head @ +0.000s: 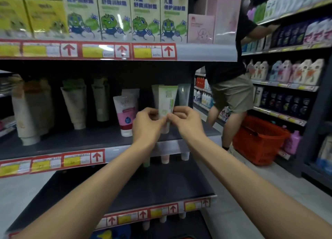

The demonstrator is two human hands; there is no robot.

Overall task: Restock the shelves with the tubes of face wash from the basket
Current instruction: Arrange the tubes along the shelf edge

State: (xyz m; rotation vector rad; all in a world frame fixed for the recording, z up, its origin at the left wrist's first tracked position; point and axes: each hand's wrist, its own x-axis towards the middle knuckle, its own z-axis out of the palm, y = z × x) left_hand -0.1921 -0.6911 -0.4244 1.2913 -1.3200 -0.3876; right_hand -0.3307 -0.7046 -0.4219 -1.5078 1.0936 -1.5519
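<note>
A pale green and white tube of face wash (pixel 167 100) stands cap down on the middle shelf (pixel 89 141), near its right end. My left hand (pixel 146 124) and my right hand (pixel 186 121) both pinch the tube's lower half from either side. More tubes stand behind it, one pale green and one grey (pixel 184 95). To its left stands a white and pink tube (pixel 125 114), and further left several cream and green tubes (pixel 74 104). A red basket (pixel 258 140) sits on the floor at the right; its inside is hidden.
The upper shelf (pixel 204 51) holds tall cartons with a green cartoon figure and pink boxes. A person (pixel 231 87) in beige shorts stands in the aisle at the right, reaching into the facing shelves of bottles. The lower shelf (pixel 143 188) shows a few tube caps.
</note>
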